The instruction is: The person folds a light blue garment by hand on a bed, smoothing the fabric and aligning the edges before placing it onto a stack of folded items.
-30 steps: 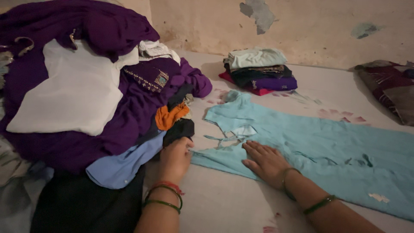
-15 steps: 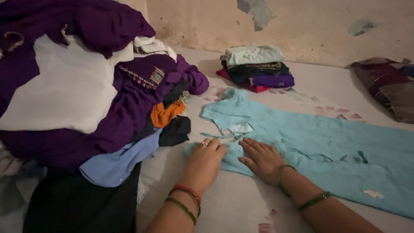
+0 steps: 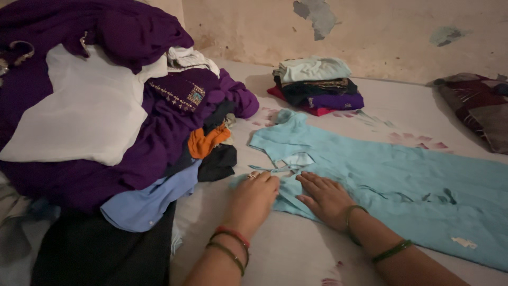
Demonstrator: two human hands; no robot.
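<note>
A light blue garment point(image 3: 381, 175) lies spread flat on the pale bed sheet point(image 3: 296, 254), its neck opening toward the left. My left hand point(image 3: 253, 197) rests palm down on the garment's near shoulder, fingers together, with red and green bangles at the wrist. Beside it, my right hand point(image 3: 325, 197) presses flat on the cloth just below the neckline, fingers spread, green bangles on the wrist. Neither hand grips anything.
A big heap of unfolded clothes point(image 3: 106, 132), mostly purple with white, orange, black and pale blue pieces, fills the left. A small stack of folded clothes point(image 3: 317, 85) sits by the stained wall. A dark red patterned cloth point(image 3: 476, 106) lies at the right edge.
My left hand has moved right from the edge of the clothes heap onto the blue garment's shoulder, next to my right hand. The right hand has barely shifted.
</note>
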